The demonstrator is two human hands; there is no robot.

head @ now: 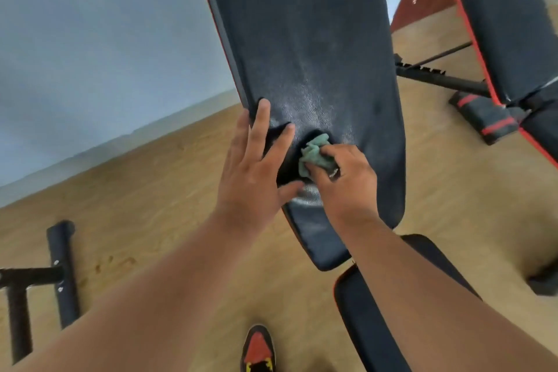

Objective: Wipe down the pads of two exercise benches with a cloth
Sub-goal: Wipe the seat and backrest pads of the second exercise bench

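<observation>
Two hands on inclined back pad [317, 39] of near bench. Right hand [347, 181] curled round crumpled green cloth [315, 154], pressing it against lower middle of pad; damp sheen above and below cloth. Left hand [253, 169] flat, fingers straight and spread, resting on pad's left edge just beside cloth. Seat pad [371, 320] below, red-piped. Second bench [498, 24] at upper right, well apart. Wooden floor [151, 190], black frame tubes [60, 272] at left, red-and-black shoe [258, 350] at bottom.
</observation>
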